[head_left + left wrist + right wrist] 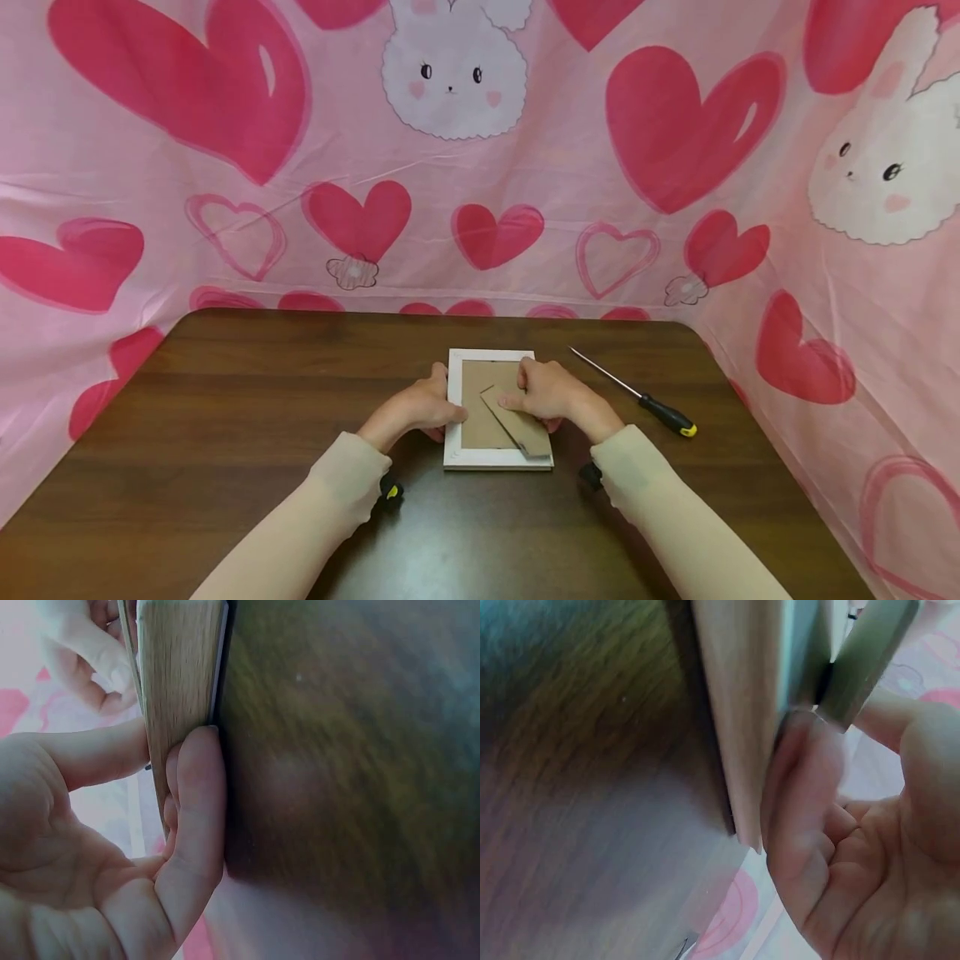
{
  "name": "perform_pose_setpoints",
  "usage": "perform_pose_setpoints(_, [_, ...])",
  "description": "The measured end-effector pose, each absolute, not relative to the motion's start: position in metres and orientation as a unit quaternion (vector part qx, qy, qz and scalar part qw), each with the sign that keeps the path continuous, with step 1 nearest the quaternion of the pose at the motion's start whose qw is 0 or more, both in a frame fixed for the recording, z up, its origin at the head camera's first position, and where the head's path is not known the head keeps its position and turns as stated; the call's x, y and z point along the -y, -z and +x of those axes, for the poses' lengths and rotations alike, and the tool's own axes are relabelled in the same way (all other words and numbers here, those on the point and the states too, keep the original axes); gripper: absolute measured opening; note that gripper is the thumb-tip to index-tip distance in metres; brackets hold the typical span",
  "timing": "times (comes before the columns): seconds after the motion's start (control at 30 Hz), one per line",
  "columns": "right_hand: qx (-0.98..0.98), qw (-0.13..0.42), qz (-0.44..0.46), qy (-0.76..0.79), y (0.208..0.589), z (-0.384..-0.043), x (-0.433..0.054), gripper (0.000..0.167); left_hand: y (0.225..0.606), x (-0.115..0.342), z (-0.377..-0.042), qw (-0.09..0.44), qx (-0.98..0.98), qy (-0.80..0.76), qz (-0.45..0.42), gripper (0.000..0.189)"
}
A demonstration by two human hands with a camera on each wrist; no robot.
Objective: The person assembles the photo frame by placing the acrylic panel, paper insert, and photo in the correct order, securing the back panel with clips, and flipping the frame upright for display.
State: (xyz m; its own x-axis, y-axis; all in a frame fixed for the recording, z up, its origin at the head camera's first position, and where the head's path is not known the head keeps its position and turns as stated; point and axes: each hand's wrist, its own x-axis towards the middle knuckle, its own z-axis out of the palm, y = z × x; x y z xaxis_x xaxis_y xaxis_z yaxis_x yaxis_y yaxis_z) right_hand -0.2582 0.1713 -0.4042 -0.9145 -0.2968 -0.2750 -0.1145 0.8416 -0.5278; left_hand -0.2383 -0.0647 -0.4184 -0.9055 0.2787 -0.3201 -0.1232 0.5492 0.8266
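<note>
A picture frame [495, 458] with a white border lies back side up on the table, its brown backing board [477, 433] showing. On the board a brown easel stand [525, 433] sits at a slant. My left hand [420, 406] grips the frame's left edge, thumb on top and fingers along the wooden side [176, 667]. With the thumb on top of the stand and fingers at its outer edge, my right hand [553, 392] pinches it. In the right wrist view those fingers [799, 780] lie between the stand [870, 664] and the frame's side [742, 697].
A screwdriver [663, 414] with a black and yellow handle lies right of the frame on the brown wooden table [262, 417]. Small dark objects show by both cuffs. Pink cloth [420, 175] with hearts and rabbits hangs around the table.
</note>
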Motion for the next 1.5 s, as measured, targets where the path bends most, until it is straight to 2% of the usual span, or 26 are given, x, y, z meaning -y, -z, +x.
perform_pose_setpoints(0.17, [-0.948,0.1,-0.156,0.257,0.391,-0.257,-0.202,0.027,0.415,0.068,-0.239,0.224,-0.855,-0.465,0.038,0.06])
perform_pose_setpoints(0.27, [-0.961,0.019,-0.164,0.221,0.385,-0.26,-0.241,0.02,0.415,0.069,-0.239,0.23,-0.856,-0.462,0.037,0.061])
perform_pose_setpoints(0.37, [-0.972,-0.028,-0.163,0.167,0.386,-0.259,-0.288,0.02,0.414,0.069,-0.239,0.235,-0.853,-0.464,0.036,0.062])
perform_pose_setpoints(0.43, [-0.977,-0.027,-0.159,0.138,0.389,-0.256,-0.318,0.022,0.414,0.068,-0.24,0.24,-0.851,-0.466,0.038,0.062])
perform_pose_setpoints(0.53, [-0.981,0.002,-0.157,0.111,0.395,-0.248,-0.351,0.027,0.415,0.068,-0.24,0.244,-0.846,-0.471,0.041,0.061])
perform_pose_setpoints(0.7, [-0.979,0.051,-0.158,0.118,0.405,-0.239,-0.374,0.033,0.415,0.069,-0.241,0.244,-0.847,-0.471,0.039,0.06])
perform_pose_setpoints(1.0, [-0.972,0.0,-0.181,0.152,0.424,-0.235,-0.372,0.028,0.415,0.067,-0.242,0.245,-0.844,-0.476,0.041,0.057])
perform_pose_setpoints(1.13, [-0.967,-0.003,-0.193,0.165,0.425,-0.236,-0.369,0.023,0.414,0.068,-0.242,0.247,-0.844,-0.473,0.043,0.06])
perform_pose_setpoints(1.33, [-0.962,0.016,-0.186,0.202,0.412,-0.241,-0.358,0.02,0.413,0.069,-0.241,0.249,-0.844,-0.472,0.048,0.061])
perform_pose_setpoints(1.5, [-0.962,-0.007,-0.198,0.19,0.393,-0.245,-0.338,0.019,0.413,0.069,-0.24,0.25,-0.841,-0.477,0.046,0.06])
